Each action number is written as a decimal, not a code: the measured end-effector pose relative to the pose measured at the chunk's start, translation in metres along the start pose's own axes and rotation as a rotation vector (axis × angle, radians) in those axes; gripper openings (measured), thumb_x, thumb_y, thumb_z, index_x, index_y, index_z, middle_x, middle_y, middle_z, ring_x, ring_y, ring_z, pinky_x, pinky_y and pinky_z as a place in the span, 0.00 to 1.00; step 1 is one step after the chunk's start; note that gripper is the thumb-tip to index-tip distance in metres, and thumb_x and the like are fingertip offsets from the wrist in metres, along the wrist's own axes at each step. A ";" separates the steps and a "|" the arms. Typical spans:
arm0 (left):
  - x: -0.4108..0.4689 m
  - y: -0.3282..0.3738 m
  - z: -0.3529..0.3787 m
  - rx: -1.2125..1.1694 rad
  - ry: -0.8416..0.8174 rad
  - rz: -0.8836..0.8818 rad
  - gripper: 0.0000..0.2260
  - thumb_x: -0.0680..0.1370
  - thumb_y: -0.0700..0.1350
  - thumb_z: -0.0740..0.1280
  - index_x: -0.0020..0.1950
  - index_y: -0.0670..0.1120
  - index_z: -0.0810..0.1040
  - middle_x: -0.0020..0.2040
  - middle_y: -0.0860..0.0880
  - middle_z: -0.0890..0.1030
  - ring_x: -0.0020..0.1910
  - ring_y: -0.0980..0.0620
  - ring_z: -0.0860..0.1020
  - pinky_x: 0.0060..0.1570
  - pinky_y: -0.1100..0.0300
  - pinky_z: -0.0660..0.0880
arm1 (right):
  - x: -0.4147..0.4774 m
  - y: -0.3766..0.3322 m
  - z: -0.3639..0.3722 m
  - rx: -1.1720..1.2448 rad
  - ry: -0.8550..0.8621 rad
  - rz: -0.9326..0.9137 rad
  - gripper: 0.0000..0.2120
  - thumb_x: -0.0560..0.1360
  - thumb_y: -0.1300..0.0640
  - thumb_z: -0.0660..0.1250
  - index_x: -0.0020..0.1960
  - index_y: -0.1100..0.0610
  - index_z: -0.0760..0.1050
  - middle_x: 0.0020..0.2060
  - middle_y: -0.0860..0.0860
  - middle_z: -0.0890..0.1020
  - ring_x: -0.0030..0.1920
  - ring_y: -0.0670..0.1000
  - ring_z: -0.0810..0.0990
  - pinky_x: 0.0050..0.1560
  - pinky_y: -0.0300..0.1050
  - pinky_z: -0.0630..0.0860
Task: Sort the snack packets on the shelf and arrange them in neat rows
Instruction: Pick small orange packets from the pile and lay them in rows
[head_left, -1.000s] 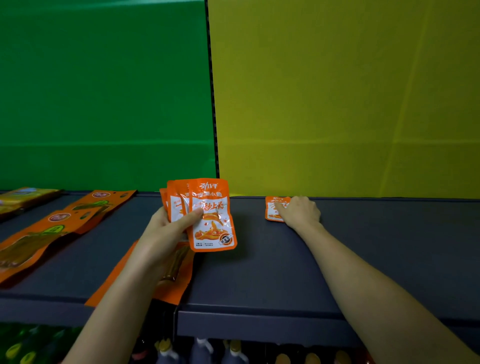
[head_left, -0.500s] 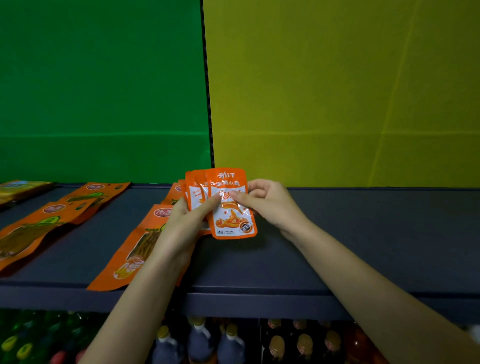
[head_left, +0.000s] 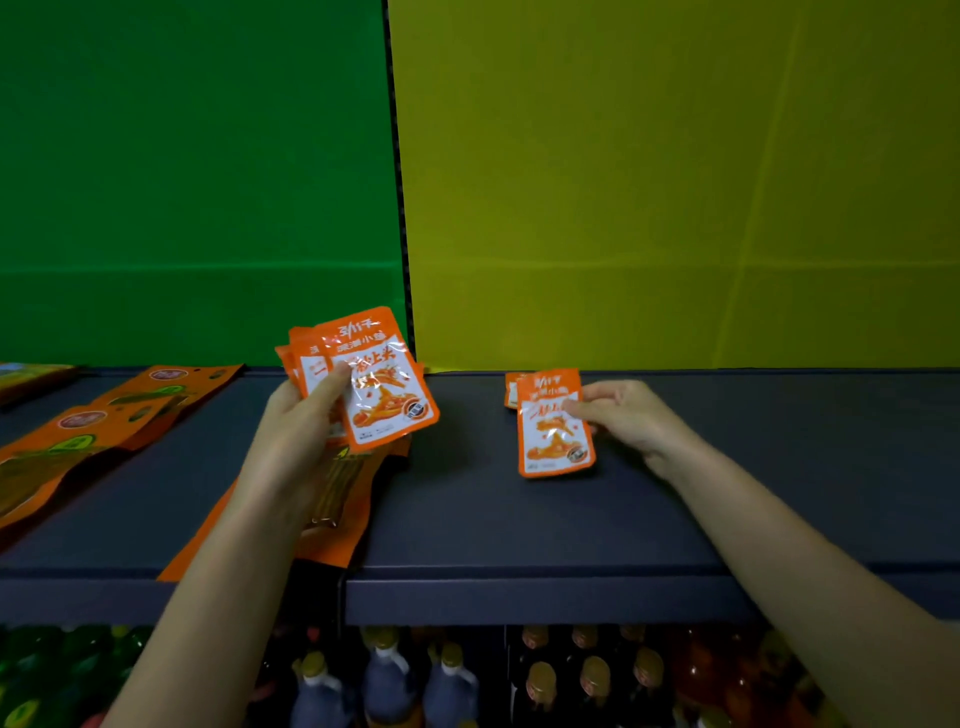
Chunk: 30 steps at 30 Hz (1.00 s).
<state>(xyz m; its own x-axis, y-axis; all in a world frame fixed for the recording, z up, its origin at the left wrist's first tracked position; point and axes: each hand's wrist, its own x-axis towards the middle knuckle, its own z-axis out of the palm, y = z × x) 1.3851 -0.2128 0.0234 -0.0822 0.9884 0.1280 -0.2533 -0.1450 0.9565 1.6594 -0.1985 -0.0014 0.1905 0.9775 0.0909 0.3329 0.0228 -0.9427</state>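
Observation:
My left hand (head_left: 301, 421) holds a fanned stack of small orange snack packets (head_left: 384, 384) upright above the dark shelf (head_left: 467, 519). Further right, my right hand (head_left: 628, 415) pinches the right edge of a single small orange packet (head_left: 553, 431) that lies on the shelf. Behind that packet, another small orange packet (head_left: 511, 387) lies flat near the back wall, mostly covered. A long orange packet (head_left: 337, 499) lies on the shelf under my left forearm.
Long orange packets (head_left: 119, 415) lie in a slanted group at the shelf's left. A yellowish packet (head_left: 26, 374) sits at the far left. Bottles (head_left: 447, 686) stand on the lower level. Green and yellow panels back the shelf.
My right hand took one packet from the stack in my left hand and carried it right, down onto the shelf in front of the packet laid there before.

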 end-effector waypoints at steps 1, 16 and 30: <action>0.000 0.000 0.000 -0.001 0.000 -0.003 0.08 0.79 0.45 0.61 0.55 0.44 0.75 0.46 0.47 0.82 0.39 0.51 0.82 0.40 0.56 0.77 | 0.001 0.005 0.003 -0.018 -0.015 0.025 0.13 0.74 0.64 0.68 0.55 0.69 0.77 0.37 0.55 0.82 0.29 0.43 0.77 0.28 0.26 0.71; -0.008 -0.013 0.019 0.001 -0.033 -0.051 0.09 0.79 0.44 0.62 0.59 0.45 0.72 0.48 0.47 0.81 0.42 0.52 0.80 0.36 0.59 0.76 | 0.016 0.016 0.012 -0.533 0.062 -0.008 0.19 0.71 0.44 0.69 0.54 0.57 0.79 0.41 0.47 0.76 0.45 0.46 0.74 0.42 0.39 0.68; -0.014 -0.017 0.024 0.042 -0.077 -0.038 0.05 0.78 0.45 0.63 0.53 0.49 0.74 0.46 0.51 0.82 0.43 0.53 0.81 0.37 0.59 0.76 | 0.005 0.005 0.010 -0.521 0.234 -0.216 0.17 0.75 0.42 0.63 0.47 0.55 0.80 0.39 0.47 0.78 0.43 0.46 0.74 0.43 0.40 0.66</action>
<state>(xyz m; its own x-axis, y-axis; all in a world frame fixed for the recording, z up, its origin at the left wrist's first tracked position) 1.4140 -0.2233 0.0112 0.0014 0.9939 0.1100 -0.2144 -0.1071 0.9709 1.6526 -0.1909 -0.0092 0.2462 0.8890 0.3862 0.7836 0.0520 -0.6191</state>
